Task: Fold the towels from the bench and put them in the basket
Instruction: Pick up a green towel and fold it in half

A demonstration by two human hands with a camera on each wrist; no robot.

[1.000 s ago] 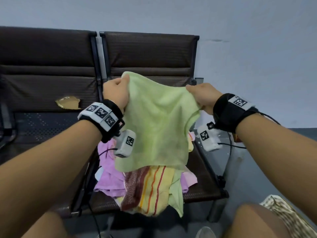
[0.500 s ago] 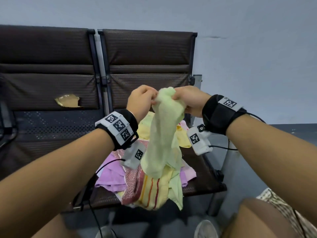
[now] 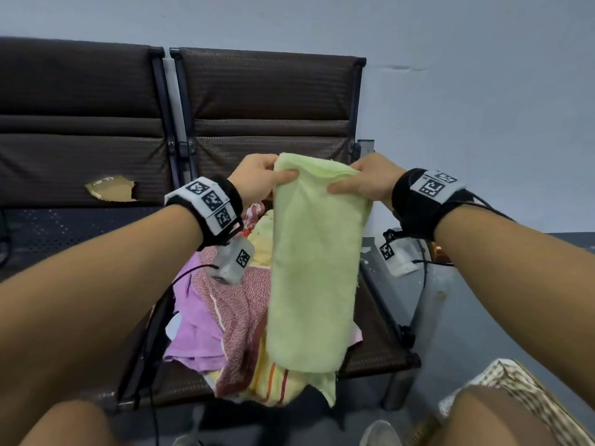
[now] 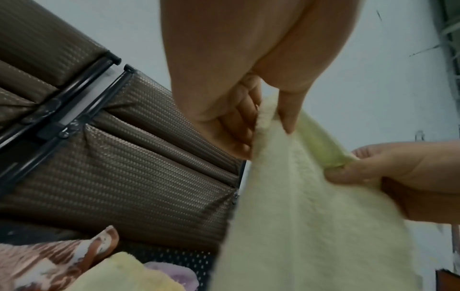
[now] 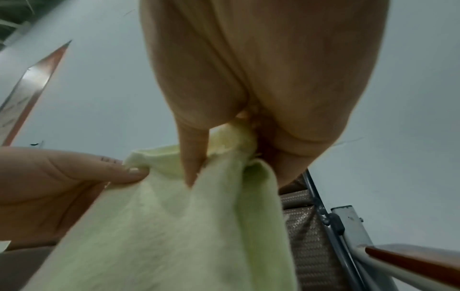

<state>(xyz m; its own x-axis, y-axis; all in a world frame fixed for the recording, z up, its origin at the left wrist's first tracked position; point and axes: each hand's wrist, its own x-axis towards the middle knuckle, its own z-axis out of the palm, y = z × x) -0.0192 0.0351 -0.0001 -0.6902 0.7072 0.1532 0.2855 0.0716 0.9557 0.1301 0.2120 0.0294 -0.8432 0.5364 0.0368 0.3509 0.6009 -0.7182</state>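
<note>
A light green towel (image 3: pixel 314 272), folded once into a narrow strip, hangs in the air above the bench seat. My left hand (image 3: pixel 260 181) pinches its top left corner, thumb in front. My right hand (image 3: pixel 363 183) pinches the top right corner the same way. The left wrist view shows the towel (image 4: pixel 311 216) between my left thumb and fingers (image 4: pixel 246 126). The right wrist view shows the towel (image 5: pixel 174 226) pinched by my right hand (image 5: pixel 224 149). Under it a heap of towels (image 3: pixel 225 310), purple, red-patterned and yellow-striped, lies on the brown bench (image 3: pixel 380 346). A woven basket (image 3: pixel 521 387) stands at the lower right.
The bench backrests (image 3: pixel 267 101) rise behind the towel, with a tear (image 3: pixel 111 188) in the left one. A grey wall (image 3: pixel 483 91) stands behind. My knees (image 3: pixel 483 413) are at the bottom edge. Cables hang from both wrist cameras.
One second ago the towel was spread wide between my hands. They came together, doubling it, and now they have parted a little, holding the folded strip flat.
</note>
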